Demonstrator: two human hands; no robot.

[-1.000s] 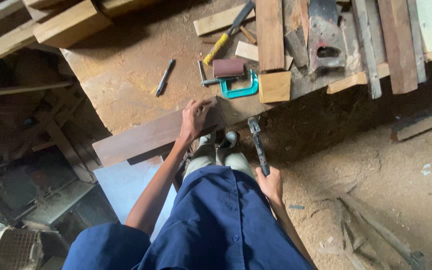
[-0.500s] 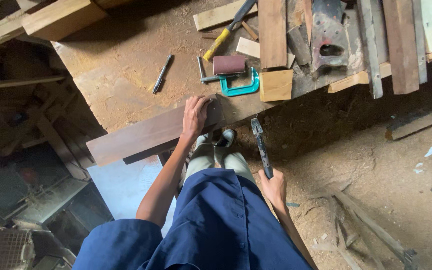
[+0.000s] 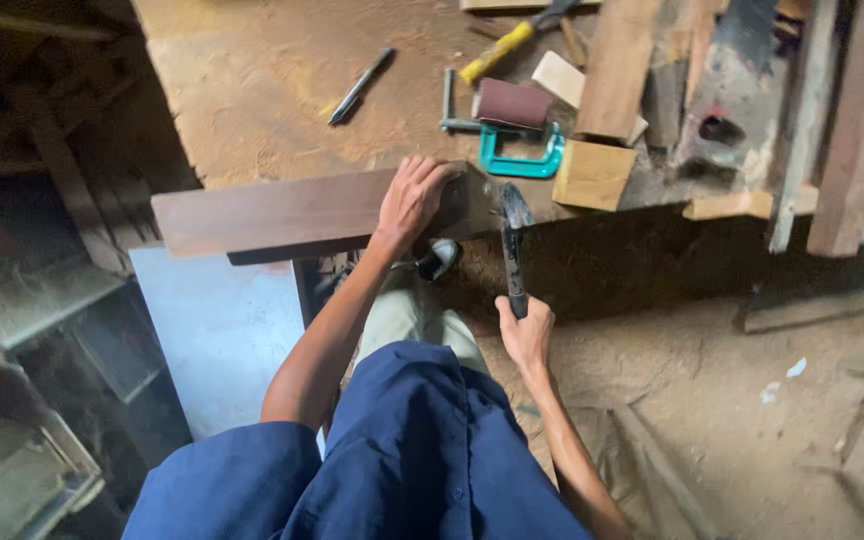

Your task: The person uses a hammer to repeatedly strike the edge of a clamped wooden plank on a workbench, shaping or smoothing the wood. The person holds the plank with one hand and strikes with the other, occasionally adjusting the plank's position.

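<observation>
Your left hand (image 3: 412,200) lies flat on the dark wooden board (image 3: 282,212), fingers spread across its upper edge, pressing it at the front edge of the dusty tabletop (image 3: 252,90). The board runs lengthwise along that edge, overhanging to the left. Your right hand (image 3: 527,335) has its fingers wrapped around the handle of a dark blade tool (image 3: 513,245), whose tip stands just beside the board's right end. A teal clamp (image 3: 520,160) sits near, behind it.

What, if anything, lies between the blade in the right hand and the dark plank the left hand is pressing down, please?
Nothing visible. The right hand holds the blade with its tip at the dark plank end, just right of the left hand. The teal clamp lies farther back on the bench.
</observation>
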